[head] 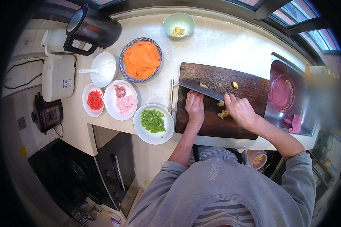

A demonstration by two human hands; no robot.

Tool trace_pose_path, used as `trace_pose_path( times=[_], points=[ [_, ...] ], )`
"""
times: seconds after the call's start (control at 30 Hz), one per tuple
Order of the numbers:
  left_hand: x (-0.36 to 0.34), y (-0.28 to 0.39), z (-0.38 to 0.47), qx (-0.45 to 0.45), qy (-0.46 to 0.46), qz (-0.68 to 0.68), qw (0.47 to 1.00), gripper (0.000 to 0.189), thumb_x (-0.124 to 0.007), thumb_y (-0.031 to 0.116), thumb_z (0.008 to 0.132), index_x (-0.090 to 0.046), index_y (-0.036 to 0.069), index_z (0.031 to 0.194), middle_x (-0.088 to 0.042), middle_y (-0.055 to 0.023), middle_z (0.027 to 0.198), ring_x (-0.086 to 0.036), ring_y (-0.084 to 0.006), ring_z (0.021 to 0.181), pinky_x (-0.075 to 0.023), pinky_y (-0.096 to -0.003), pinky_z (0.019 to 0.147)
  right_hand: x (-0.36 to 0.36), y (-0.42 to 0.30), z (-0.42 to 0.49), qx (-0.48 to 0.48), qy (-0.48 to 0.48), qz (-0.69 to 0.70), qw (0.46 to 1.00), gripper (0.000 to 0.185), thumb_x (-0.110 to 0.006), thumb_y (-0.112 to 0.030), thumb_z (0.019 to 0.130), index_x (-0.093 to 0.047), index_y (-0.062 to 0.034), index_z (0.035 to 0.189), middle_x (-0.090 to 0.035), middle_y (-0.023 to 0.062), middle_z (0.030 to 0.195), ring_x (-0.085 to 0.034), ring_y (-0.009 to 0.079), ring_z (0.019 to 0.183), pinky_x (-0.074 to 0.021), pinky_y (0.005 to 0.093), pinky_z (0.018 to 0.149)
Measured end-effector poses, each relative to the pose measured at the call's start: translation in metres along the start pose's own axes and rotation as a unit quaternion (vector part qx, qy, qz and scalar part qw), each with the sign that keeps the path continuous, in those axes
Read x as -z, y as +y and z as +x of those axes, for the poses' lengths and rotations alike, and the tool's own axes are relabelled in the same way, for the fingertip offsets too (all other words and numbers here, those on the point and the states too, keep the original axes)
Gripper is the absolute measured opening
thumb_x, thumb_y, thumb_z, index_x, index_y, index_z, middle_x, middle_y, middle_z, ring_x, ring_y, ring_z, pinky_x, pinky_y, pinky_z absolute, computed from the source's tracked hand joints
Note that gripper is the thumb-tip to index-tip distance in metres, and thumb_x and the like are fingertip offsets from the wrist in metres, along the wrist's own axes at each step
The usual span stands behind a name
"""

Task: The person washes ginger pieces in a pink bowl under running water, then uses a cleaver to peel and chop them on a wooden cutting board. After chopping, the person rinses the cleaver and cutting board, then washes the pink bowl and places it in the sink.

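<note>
On a dark wooden cutting board (244, 122), my right hand (240, 109) is closed around the handle end of a kitchen knife (201, 90), whose wide blade points left. My left hand (195, 106) lies on the board just below the blade, fingers curled; whether it holds anything is hidden. Pale pieces, perhaps ginger, (203, 85) show at the blade's far side. Knobbly ginger pieces (223, 114) lie by my right hand, and a small yellow piece (235, 85) sits farther up the board. A green bowl (179, 21) at the back holds several yellow slices.
Left of the board stand a bowl of chopped green vegetable (153, 121), a plate of raw meat (120, 96), chopped red pepper (95, 100), sliced carrot (142, 60), and white powder with a spoon (106, 69). A black kettle (102, 28) is behind; a sink (298, 110) lies right.
</note>
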State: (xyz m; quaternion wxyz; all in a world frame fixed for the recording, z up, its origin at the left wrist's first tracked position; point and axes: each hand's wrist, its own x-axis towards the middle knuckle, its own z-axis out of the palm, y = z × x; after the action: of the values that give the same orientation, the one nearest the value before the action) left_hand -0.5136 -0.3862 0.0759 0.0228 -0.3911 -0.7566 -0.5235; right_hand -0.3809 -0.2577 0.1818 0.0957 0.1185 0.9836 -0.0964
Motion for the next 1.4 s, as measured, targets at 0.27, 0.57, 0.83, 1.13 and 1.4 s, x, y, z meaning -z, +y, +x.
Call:
trace_pose_path(
  times=[0.27, 0.57, 0.83, 1.13, 1.4],
  points=[
    [0.002, 0.004, 0.007, -0.011, -0.012, -0.008, 1.0, 0.024, -0.066, -0.014, 0.071, -0.068, -0.005, 0.093, -0.064, -0.014, 0.092, -0.063, -0.0341, 0.095, -0.0525, -0.0403, 0.082, -0.013, 0.009, 0.014, 0.015, 0.009, 0.037, 0.999, 0.025, -0.064, 0.001, 0.075, -0.048, 0.0023, 0.093, -0.062, 0.0189, 0.078, -0.068, 0.0344, 0.063, -0.0544, 0.0406, 0.051],
    [0.001, 0.006, -0.003, 0.016, 0.004, -0.014, 1.0, 0.02, -0.065, -0.011, 0.079, -0.071, -0.002, 0.096, -0.065, -0.0137, 0.102, -0.064, -0.0298, 0.097, -0.0529, -0.0376, 0.085, -0.03, 0.003, 0.028, -0.071, 0.036, 0.128, 0.989, 0.016, -0.059, -0.009, 0.091, -0.047, 0.0012, 0.093, -0.066, 0.021, 0.076, -0.067, 0.0386, 0.063, -0.0531, 0.0463, 0.053],
    [0.001, 0.0, -0.006, -0.022, -0.003, 0.014, 1.0, 0.022, -0.065, -0.011, 0.08, -0.069, -0.003, 0.101, -0.064, -0.0141, 0.104, -0.063, -0.0308, 0.097, -0.0526, -0.0387, 0.085, -0.019, 0.004, 0.009, -0.079, 0.059, 0.127, 0.987, 0.014, -0.055, -0.009, 0.095, -0.045, 0.0006, 0.093, -0.064, 0.0217, 0.074, -0.066, 0.0389, 0.063, -0.0521, 0.047, 0.052],
    [0.002, 0.005, -0.002, -0.022, -0.003, 0.012, 1.0, 0.02, -0.065, -0.013, 0.077, -0.067, -0.005, 0.095, -0.063, -0.016, 0.101, -0.062, -0.0345, 0.094, -0.0516, -0.0417, 0.082, 0.0, -0.009, -0.002, -0.035, 0.021, 0.063, 0.997, 0.022, -0.062, 0.0, 0.079, -0.047, 0.0017, 0.095, -0.062, 0.0197, 0.082, -0.069, 0.0358, 0.066, -0.0555, 0.0423, 0.053],
    [0.001, 0.003, -0.001, -0.013, -0.001, 0.007, 1.0, 0.016, -0.066, -0.013, 0.076, -0.066, -0.006, 0.09, -0.064, -0.0161, 0.097, -0.063, -0.0349, 0.094, -0.0518, -0.0412, 0.081, 0.005, -0.008, 0.004, -0.002, -0.008, 0.032, 0.999, 0.026, -0.065, 0.0, 0.076, -0.047, 0.0023, 0.094, -0.063, 0.0202, 0.077, -0.07, 0.0353, 0.065, -0.0559, 0.041, 0.053]
  ],
)
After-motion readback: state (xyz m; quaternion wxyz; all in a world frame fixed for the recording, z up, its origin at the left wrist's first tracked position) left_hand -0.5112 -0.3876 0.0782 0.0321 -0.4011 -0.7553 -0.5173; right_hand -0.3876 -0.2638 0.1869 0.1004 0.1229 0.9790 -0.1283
